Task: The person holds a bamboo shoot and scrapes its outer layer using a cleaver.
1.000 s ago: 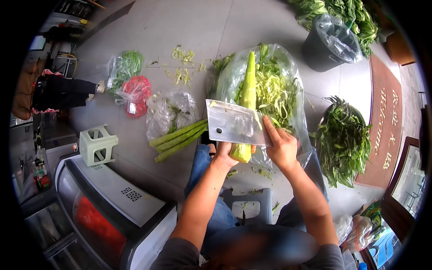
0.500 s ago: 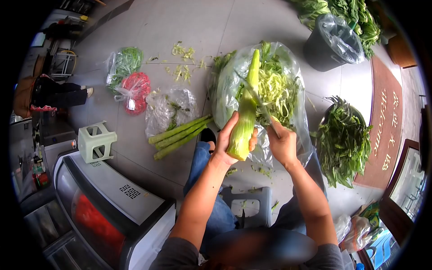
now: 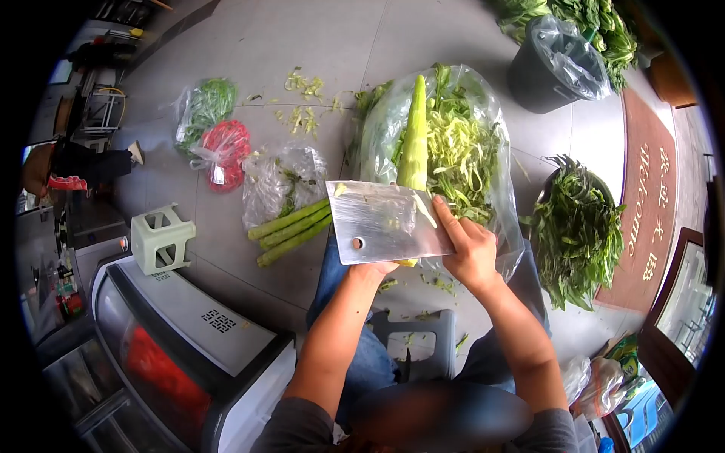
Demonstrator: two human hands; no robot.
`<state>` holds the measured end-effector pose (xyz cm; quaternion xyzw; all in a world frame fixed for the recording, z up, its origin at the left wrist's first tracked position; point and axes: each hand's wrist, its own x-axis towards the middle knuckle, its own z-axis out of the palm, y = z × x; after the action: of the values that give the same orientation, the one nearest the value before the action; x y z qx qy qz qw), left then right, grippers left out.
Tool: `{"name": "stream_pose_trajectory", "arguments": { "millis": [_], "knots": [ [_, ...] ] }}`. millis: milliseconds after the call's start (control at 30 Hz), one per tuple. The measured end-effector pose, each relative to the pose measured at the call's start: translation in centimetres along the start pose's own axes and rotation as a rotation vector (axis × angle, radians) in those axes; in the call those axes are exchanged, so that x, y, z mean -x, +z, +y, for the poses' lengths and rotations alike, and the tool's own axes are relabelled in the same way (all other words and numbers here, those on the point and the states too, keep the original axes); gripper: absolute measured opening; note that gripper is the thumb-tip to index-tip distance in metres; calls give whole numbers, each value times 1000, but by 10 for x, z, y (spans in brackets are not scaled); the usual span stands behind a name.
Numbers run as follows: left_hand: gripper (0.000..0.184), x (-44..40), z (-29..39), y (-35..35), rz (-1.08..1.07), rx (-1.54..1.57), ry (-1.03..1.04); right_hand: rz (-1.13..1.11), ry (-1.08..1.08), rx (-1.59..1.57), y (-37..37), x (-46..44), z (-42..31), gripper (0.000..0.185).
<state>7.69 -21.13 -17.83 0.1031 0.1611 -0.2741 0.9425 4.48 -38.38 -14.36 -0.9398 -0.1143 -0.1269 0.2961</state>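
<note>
Gripping a cleaver (image 3: 385, 220), the right hand (image 3: 473, 253) is closed, while the mostly hidden left hand (image 3: 373, 270) holds a green stalk (image 3: 414, 155).

1. One camera looks from the head of the person (image 3: 328, 336), close by the plastic bag (image 3: 492, 113).
2. It faces forward and down, widely covering the bag and floor (image 3: 302, 38) around it.

A tapered green stalk (image 3: 415, 143) ran forward from the left hand (image 3: 377, 269); the flecked metal cleaver (image 3: 389, 224), left of the right hand (image 3: 472, 251), crossed over it, apparently touching.
</note>
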Motion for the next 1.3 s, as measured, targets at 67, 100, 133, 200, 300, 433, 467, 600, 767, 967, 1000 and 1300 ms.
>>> {"name": "stream_pose_trajectory", "arguments": {
  "millis": [67, 100, 133, 200, 300, 433, 467, 600, 767, 967, 1000, 1300],
  "knots": [
    [37, 0, -2, 0, 86, -99, -6, -10, 15, 27, 3, 3, 2, 72],
    [37, 0, 0, 2, -9, -166, -44, -8, 30, 43, 3, 2, 4, 74],
    [37, 0, 2, 6, -101, -231, -78, -9, 43, 58, 4, 2, 5, 76],
    [44, -1, 1, 11, -22, -289, -136, -7, 99, 88, 10, 3, 14, 79],
    [51, -4, 0, 17, -25, -296, -145, 22, 129, 125, 16, 1, 20, 77],
    [51, -3, 0, 16, -4, -219, -166, 30, 141, 140, 22, 2, 20, 73],
    [50, -3, 0, 17, 5, -206, -164, 29, 147, 142, 25, 2, 20, 72],
    [49, -3, 1, 15, 72, -229, -141, 12, 153, 162, 30, 3, 18, 70],
    [49, 0, 3, 18, -13, -245, -139, 10, 100, 137, 19, 1, 13, 68],
    [48, 1, 1, 20, 19, -219, -150, 39, 112, 184, 24, 2, 20, 67],
    [48, 1, 1, 20, 33, -236, -167, 37, 97, 186, 22, 2, 17, 66],
    [46, 4, 4, 28, 45, -236, -252, 29, 225, 176, 21, -4, 28, 56]
  ]
}}
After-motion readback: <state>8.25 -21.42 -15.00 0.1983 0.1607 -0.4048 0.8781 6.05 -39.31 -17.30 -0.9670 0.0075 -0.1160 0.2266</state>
